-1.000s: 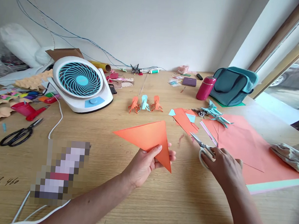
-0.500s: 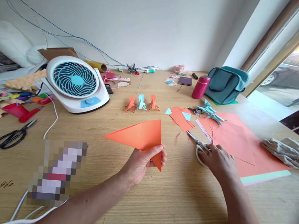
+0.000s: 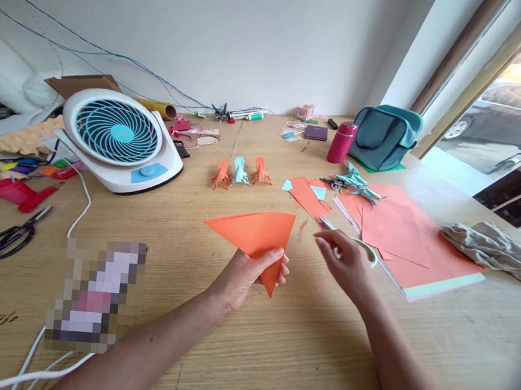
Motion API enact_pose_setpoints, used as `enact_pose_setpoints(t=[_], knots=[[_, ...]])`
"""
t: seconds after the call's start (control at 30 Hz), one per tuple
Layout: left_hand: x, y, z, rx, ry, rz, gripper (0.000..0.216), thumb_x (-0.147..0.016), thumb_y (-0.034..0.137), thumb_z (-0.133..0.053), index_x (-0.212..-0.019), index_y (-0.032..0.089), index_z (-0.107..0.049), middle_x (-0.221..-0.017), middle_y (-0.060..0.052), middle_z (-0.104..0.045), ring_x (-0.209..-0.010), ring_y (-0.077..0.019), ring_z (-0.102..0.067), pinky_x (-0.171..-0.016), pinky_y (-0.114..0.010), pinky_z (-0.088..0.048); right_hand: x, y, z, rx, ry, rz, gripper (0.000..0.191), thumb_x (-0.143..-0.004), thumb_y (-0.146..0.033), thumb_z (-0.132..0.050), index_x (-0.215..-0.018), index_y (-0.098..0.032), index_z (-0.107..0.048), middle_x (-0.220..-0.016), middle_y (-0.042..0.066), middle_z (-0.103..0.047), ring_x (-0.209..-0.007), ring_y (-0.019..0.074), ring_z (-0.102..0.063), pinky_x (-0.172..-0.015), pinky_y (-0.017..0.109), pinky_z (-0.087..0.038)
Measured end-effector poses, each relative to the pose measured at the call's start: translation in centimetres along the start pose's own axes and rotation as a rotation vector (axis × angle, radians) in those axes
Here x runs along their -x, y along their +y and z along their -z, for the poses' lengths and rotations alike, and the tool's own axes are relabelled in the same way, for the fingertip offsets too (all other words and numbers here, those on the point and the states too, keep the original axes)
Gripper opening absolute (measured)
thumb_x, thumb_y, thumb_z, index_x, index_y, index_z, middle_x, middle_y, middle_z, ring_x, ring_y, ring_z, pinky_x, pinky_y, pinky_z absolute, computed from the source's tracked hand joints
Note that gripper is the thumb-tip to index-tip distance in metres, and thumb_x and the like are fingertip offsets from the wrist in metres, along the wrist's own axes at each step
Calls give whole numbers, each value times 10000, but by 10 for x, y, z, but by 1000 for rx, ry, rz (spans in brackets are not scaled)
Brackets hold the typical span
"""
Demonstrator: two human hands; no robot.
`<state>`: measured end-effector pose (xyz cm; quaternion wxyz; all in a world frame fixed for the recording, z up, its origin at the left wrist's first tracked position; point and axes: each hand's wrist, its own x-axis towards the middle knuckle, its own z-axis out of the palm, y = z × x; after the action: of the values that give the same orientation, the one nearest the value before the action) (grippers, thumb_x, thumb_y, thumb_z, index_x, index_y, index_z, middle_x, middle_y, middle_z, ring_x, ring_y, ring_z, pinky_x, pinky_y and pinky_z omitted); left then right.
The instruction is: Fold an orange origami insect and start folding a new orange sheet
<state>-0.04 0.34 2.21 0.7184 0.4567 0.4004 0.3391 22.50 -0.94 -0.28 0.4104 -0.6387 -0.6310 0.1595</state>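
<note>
My left hand [image 3: 258, 273] grips a folded orange sheet of paper [image 3: 255, 230], thumb on its front and fingers behind. The paper forms a triangle held above the table, one point to the left and one downward. To its right hovers my right hand [image 3: 345, 259], holding nothing, fingers bent and slightly apart. Partly hidden behind that hand, white-handled scissors [image 3: 368, 250] lie on the table beside orange paper scraps [image 3: 308, 197]. Three small folded paper figures [image 3: 239, 170], two orange and one light blue, stand beyond the held sheet.
Large orange sheets [image 3: 402, 230] and a crumpled cloth [image 3: 495, 252] lie right. A light blue folded paper piece [image 3: 356, 181], a red bottle [image 3: 342, 142] and a teal bag [image 3: 382, 138] are behind. A fan [image 3: 120, 142], black scissors [image 3: 8, 238] and a white cable [image 3: 81, 211] occupy the left.
My right hand has let go of the white-handled scissors and moved left toward the folded sheet. The left hand still holds the paper, now turned slightly. The camera view has shifted a little.
</note>
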Motion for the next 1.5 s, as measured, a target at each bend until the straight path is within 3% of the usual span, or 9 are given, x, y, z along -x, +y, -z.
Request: enact_pose_setpoints(t=[0.17, 0.5, 0.67, 0.77, 0.87, 0.97, 1.07, 1.23, 1.5], knots=[[0, -4, -8, 7, -49, 21, 326, -719, 344, -820, -946, 154, -684, -717, -11, -675, -583, -126, -621, -574, -266, -527, 11, -34, -21, -668, -391, -92, 370, -898, -566, -589, -835, -209, -663, -789, 30, -672, -737, 185, -618, -689, 316, -469], [-2, 10, 4, -231, -198, 130, 409, -784, 299, -768, -1126, 132, -618, -907, -122, -744, -738, -197, -707, -597, -272, -542, 12, -20, -32, -930, -292, -392, 367, -756, -497, -783, -667, -179, -622, -570, -34, -557, -555, 97, -460, -584, 269, -366], [-7, 22, 15, -534, 5, -352, 462, -965, 293, -502, -1414, 199, -445, -1250, -155, -654, -1096, -245, -664, -807, -358, -587, 10, -21, -29, -1136, -223, -497, 370, -739, -433, -817, -617, -183, -573, -559, -44, -552, -540, 79, -450, -575, 251, -355], [-10, 25, 21, -980, 121, -801, 473, -928, 147, -523, -1389, 255, -532, -1489, -128, -499, -1416, -289, -420, -1115, -492, -397, 9, -25, -28, -1251, -212, -609, 377, -662, -394, -875, -621, -177, -569, -581, -49, -560, -532, 67, -462, -562, 236, -366], [-7, 25, 22, -1298, 7, -1009, 425, -903, 139, -583, -1279, 326, -649, -1503, -65, -516, -1496, -319, -280, -1202, -575, -172, 10, -27, -30, -1305, -262, -664, 384, -632, -384, -894, -630, -174, -573, -586, -48, -562, -534, 65, -477, -560, 226, -381], [1, 25, 20, -1345, -156, -1058, 367, -918, 144, -551, -1169, 357, -714, -1289, -27, -697, -1351, -284, -507, -1212, -565, -116, 14, -28, -34, -1295, -394, -634, 373, -668, -433, -869, -663, -168, -606, -605, -29, -581, -546, 74, -480, -559, 227, -380], [10, 29, 17, -1225, -96, -1015, 324, -906, 146, -557, -1076, 337, -756, -1050, -17, -775, -1067, -231, -670, -1181, -494, -257, 17, -28, -34, -1196, -411, -549, 413, -777, -550, -753, -693, -168, -619, -636, -12, -569, -569, 93, -461, -557, 240, -363], [18, 41, 9, -795, 119, -753, 144, -885, 211, -636, -918, 246, -771, -858, -45, -720, -821, -186, -659, -784, -294, -516, 20, -35, -20, -884, -93, -222, 328, -858, -531, -682, -1014, -242, -664, -819, -7, -567, -711, 137, -485, -659, 264, -400], [16, 31, 3, -454, 87, -343, 143, -850, 289, -676, -905, 186, -758, -845, -32, -727, -739, -160, -632, -662, -235, -488, 31, -48, -23, -851, -332, -51, 261, -863, -493, -684, -860, -233, -696, -826, 25, -606, -760, 177, -536, -704, 315, -421]])
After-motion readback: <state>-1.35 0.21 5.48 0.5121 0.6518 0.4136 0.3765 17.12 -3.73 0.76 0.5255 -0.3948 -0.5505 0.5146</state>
